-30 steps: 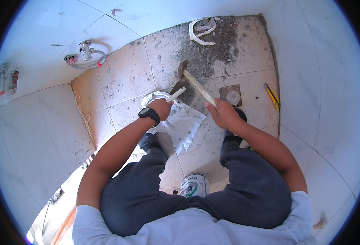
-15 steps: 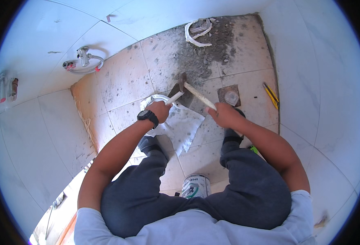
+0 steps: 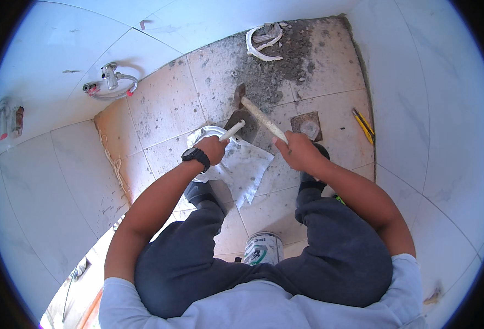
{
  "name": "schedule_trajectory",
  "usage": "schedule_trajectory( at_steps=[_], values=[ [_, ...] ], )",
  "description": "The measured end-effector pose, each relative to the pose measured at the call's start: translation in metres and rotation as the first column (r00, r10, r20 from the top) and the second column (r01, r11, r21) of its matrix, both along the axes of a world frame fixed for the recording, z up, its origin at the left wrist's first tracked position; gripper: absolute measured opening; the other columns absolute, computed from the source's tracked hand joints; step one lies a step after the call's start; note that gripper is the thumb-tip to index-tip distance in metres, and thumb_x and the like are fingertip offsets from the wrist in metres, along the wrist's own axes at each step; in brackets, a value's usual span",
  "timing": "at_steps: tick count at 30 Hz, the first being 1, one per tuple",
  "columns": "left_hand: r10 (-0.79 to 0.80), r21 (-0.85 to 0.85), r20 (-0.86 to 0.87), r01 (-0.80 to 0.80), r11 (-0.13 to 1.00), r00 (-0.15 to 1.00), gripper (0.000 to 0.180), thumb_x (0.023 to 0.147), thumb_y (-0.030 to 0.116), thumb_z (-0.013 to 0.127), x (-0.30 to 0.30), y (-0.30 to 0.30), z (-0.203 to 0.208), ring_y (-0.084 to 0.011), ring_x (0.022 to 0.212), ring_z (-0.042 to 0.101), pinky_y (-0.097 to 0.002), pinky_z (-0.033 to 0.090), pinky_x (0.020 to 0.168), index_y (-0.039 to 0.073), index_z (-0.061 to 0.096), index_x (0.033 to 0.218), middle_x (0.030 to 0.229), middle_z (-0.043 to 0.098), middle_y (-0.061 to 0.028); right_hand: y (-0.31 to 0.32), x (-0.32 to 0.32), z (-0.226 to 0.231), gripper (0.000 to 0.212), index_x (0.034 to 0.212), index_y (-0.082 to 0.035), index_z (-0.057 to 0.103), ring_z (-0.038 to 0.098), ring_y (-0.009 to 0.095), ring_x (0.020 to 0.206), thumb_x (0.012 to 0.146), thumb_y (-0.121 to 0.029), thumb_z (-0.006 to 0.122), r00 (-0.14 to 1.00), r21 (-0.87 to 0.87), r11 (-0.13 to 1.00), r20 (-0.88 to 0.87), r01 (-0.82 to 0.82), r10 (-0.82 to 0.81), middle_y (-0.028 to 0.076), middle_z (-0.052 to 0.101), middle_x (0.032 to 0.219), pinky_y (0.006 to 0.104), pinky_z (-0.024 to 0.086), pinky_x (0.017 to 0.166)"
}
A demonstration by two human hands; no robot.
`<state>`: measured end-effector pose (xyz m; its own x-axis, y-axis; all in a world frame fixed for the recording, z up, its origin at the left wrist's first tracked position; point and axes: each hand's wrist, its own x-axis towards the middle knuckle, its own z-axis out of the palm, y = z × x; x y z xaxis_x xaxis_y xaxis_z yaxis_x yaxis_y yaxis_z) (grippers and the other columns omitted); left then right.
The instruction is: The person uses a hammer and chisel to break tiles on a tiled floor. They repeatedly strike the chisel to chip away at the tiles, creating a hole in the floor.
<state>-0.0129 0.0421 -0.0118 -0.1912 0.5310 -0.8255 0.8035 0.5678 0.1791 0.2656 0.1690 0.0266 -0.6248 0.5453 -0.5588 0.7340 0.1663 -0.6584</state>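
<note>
Forearms (image 3: 155, 204) angled inward, left hand (image 3: 211, 149) closed round one white-handled dark-bladed tool (image 3: 239, 126), right hand (image 3: 299, 151) clasping one pale-handled rusty-headed hammer (image 3: 261, 116), one yellow-and-black cutter (image 3: 364, 126) right of the hammer

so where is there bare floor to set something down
Speckled tiles between thin beige cord and crumpled white sheet; also between brown square patch and yellow-black cutter, save a dark scrap. Crowded: around the pale-handled hammer and grey rubble.

Utility knife (image 3: 364, 127) right of hammer (image 3: 264, 119)
</note>
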Motion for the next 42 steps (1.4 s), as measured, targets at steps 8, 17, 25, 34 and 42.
schedule_trajectory(
  at_steps=[8,17,25,34,42],
  values=[
    [-0.445,0.147,-0.001,0.441,0.886,0.895,0.036,0.105,0.033,0.048,-0.008,-0.012,-0.023,-0.0423,0.079,0.07,-0.0552,0.055,0.076,0.013,0.068,0.129,0.086,0.069,-0.02,0.0,0.014,-0.005,0.051,0.094,0.005,0.068,0.069,0.046,0.08,0.105,-0.043,0.056,0.991,-0.093,0.995,0.118,-0.048,0.058,0.028,0.069,0.084,0.0517,0.054,0.075],
    [0.175,0.203,0.114,-0.195,0.96,0.978,0.076,0.107,0.059,0.037,-0.016,-0.023,-0.022,-0.0453,0.082,0.07,-0.0543,0.053,0.079,-0.005,0.07,0.082,0.083,0.07,-0.0297,0.019,0.031,0.027,0.054,0.085,0.002,0.061,0.061,0.034,0.067,0.106,-0.047,0.054,0.992,-0.021,0.993,-0.04,0.116,-0.117,0.019,0.062,0.072,0.0455,0.048,0.067],
    [0.2,0.147,0.039,-0.204,0.968,0.979,0.068,0.106,0.056,0.041,0.0,-0.035,-0.007,-0.0473,0.091,0.069,-0.0557,0.052,0.084,-0.006,0.069,0.097,0.093,0.071,-0.0319,0.018,0.005,0.026,0.058,0.086,0.004,0.061,0.065,0.038,0.069,0.103,-0.051,0.057,0.999,-0.017,0.999,0.041,0.035,-0.034,0.023,0.062,0.071,0.0466,0.049,0.067],
    [0.165,0.133,-0.004,-0.164,0.977,0.986,0.064,0.107,0.054,0.042,0.008,-0.033,0.0,-0.0471,0.093,0.07,-0.0558,0.053,0.083,-0.005,0.068,0.102,0.096,0.072,-0.0293,0.006,-0.006,0.03,0.053,0.089,0.005,0.061,0.065,0.046,0.069,0.105,-0.045,0.056,1.0,0.008,1.0,0.0,0.024,-0.024,0.028,0.064,0.072,0.0516,0.05,0.066],
    [0.108,0.111,-0.007,-0.106,0.988,0.994,0.063,0.107,0.053,0.041,0.007,-0.031,-0.005,-0.047,0.094,0.07,-0.0559,0.053,0.084,-0.004,0.068,0.104,0.098,0.072,-0.0286,-0.009,-0.002,0.002,0.047,0.089,0.004,0.059,0.067,0.049,0.073,0.105,-0.04,0.056,0.998,0.114,0.992,0.011,-0.059,0.058,0.031,0.064,0.073,0.0555,0.051,0.067]
  ],
)
